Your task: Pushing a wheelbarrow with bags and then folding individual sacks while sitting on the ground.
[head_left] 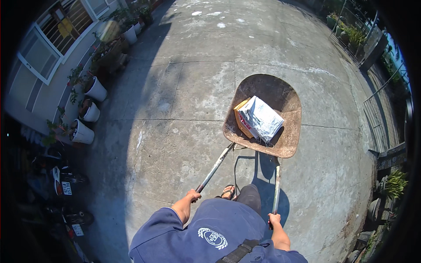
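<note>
A rusty brown wheelbarrow (289,131) stands in front of me on the concrete. My left hand (193,195) is wrapped round the grip end of its left handle (215,166). Its right handle (276,186) runs back to my right hand (274,219), whose fingers close round it. Inside the tray lies a white, shiny folded package or sack (262,118), resting against yellow-orange packages (242,117) on its left side. How many pieces are stacked there I cannot tell. The wheel is hidden under the tray.
White plant pots (82,132) line the house wall (30,87) on the left. Parked motorbikes (66,186) stand in shade at the lower left. A metal gate (376,125) and plants (396,184) edge the right. Cracked concrete paving (184,92) stretches ahead.
</note>
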Demonstrator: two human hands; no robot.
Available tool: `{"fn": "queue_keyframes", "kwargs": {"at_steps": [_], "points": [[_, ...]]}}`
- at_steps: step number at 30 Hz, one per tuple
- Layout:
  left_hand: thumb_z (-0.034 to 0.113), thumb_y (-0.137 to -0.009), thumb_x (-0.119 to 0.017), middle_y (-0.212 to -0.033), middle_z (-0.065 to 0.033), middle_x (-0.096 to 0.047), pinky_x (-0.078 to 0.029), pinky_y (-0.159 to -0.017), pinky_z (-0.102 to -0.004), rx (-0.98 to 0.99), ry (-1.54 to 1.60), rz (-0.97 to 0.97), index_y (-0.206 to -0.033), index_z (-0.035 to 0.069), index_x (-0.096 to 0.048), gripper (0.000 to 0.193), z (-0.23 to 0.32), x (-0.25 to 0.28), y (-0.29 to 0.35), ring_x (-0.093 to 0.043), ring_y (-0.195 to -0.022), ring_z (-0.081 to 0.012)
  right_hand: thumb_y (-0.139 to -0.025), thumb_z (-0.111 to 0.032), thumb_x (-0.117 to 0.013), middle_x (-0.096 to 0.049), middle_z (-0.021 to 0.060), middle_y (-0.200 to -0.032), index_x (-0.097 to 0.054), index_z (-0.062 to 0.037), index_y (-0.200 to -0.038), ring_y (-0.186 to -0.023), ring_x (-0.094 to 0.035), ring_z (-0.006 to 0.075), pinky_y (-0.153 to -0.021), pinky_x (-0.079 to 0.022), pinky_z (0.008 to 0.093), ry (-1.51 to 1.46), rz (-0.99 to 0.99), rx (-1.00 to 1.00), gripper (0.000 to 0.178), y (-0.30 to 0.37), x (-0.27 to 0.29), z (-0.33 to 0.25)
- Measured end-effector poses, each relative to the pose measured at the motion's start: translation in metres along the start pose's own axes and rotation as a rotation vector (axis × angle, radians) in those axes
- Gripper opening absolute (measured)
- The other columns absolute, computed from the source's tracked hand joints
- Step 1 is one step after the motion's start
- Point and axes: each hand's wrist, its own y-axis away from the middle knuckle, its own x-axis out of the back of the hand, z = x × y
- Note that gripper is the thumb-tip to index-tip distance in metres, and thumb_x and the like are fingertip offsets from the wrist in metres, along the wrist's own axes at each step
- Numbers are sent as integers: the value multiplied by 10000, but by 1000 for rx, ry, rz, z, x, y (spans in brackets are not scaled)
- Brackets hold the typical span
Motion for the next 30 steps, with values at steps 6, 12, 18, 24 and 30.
{"fn": "queue_keyframes", "kwargs": {"at_steps": [6,12,18,24,30], "points": [[236,-641,-708,-632,-59,-620,-485,-454,-307,-78,32,36,-797,27,-637,271,153,39,-40,-608,-522,-164,-702,-144,-666,-576,85,-564,-587,11,-679,-443,-560,173,-444,-472,327,-6,-23,-36,175,-90,38,-136],[224,-631,-700,-627,-76,-610,-469,-444,-325,-1,101,-2,-722,23,-618,236,314,75,-78,-600,-508,-188,-709,-142,-678,-569,74,-550,-564,3,-659,-421,-546,158,-437,-466,321,49,-66,-5,191,-159,102,-302],[242,-637,-703,-620,-64,-611,-476,-458,-324,-49,88,73,-734,32,-631,243,472,137,-111,-602,-511,-181,-708,-152,-698,-548,68,-563,-543,-18,-686,-433,-533,161,-442,-454,312,8,-102,-26,206,-237,141,-456],[235,-640,-703,-612,-64,-607,-467,-446,-331,10,101,-22,-738,45,-628,226,597,184,-176,-601,-506,-187,-703,-202,-719,-592,80,-597,-578,-9,-746,-466,-577,163,-469,-477,311,37,-108,9,243,-301,161,-595],[224,-634,-708,-612,-78,-605,-457,-430,-333,-40,110,-56,-696,24,-617,228,776,256,-205,-589,-488,-192,-705,-210,-717,-589,86,-593,-579,1,-742,-465,-575,173,-474,-482,324,23,-49,28,255,-391,196,-745]]}}
